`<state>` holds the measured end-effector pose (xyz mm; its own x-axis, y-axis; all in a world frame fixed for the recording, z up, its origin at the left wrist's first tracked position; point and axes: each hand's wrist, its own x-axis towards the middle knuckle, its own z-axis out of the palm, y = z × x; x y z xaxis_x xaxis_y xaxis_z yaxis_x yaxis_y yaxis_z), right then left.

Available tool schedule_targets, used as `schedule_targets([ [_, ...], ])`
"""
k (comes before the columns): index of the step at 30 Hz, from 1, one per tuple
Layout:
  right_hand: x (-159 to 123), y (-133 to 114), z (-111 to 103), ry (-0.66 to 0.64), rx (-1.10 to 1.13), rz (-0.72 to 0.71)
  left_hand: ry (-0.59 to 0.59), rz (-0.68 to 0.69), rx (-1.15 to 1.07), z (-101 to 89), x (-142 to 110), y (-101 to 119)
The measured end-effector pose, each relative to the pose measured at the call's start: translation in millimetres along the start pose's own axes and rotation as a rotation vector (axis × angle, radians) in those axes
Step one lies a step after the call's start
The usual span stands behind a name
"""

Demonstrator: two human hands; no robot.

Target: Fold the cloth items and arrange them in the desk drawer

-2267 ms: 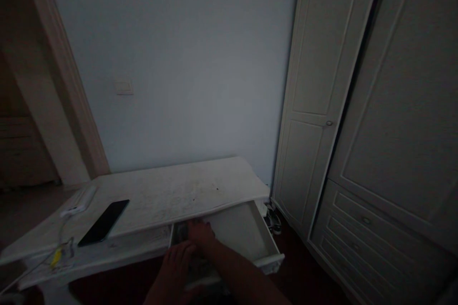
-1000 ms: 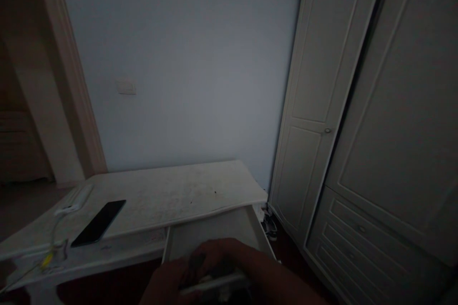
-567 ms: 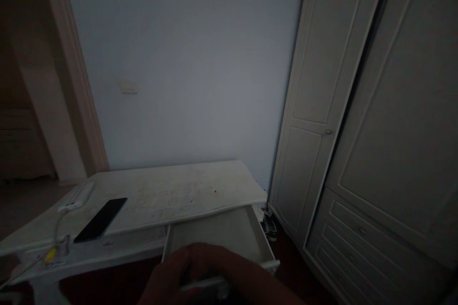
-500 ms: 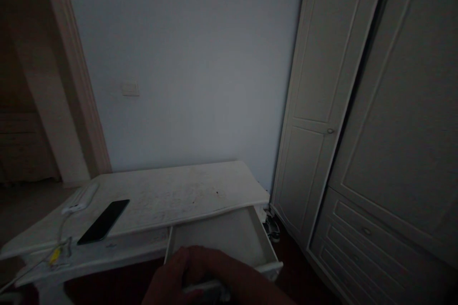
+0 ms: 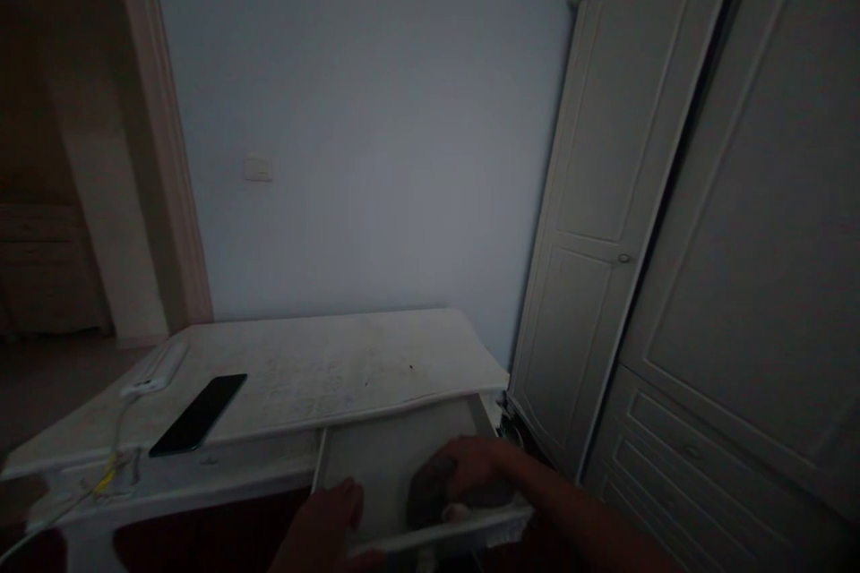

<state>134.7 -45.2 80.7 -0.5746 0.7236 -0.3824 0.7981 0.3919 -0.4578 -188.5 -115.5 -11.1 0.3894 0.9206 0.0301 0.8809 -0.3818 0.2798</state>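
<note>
A white drawer (image 5: pixel 393 452) is pulled out from the table. My right hand (image 5: pixel 474 466) reaches into its right part, fingers closed on a dark grey, soft-looking bunched cloth (image 5: pixel 430 491) that lies against the drawer bottom. A small pale patch shows below the fingers; what it is stays too dim to tell. At the drawer's front left corner is my left hand (image 5: pixel 326 519), its fingers over the inner side and its thumb by the outside of the front panel (image 5: pixel 436 537).
A black phone (image 5: pixel 200 414) lies on the worn white tabletop (image 5: pixel 376 354). Left of it sits a white power strip (image 5: pixel 156 370) with a cable and a yellow piece (image 5: pixel 106 474). A white wardrobe (image 5: pixel 597 197) stands close on the right. Dark items lie on the floor between.
My hands have come apart from being together over the drawer's front. The right hand moved right into the drawer with the cloth; the left stays at the front left corner.
</note>
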Motion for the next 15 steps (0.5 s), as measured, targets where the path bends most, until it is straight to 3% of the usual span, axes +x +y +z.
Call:
schedule_targets([
  [4, -56, -2, -8, 0.255, 0.005, 0.043, -0.045, 0.052, 0.02, 2.1, 3, -2],
  [8, -82, -5, 22, 0.413, 0.016, 0.032, -0.038, 0.008, 0.035, -2.5, 0, 3],
  [12, -58, -20, 73, 0.455, -0.005, 0.098, -0.056, 0.01, 0.032, -15.6, -3, 14],
  [15, -19, -49, 101, 0.447, -0.042, -0.001, -0.064, 0.009, 0.023, -19.9, -3, 15],
])
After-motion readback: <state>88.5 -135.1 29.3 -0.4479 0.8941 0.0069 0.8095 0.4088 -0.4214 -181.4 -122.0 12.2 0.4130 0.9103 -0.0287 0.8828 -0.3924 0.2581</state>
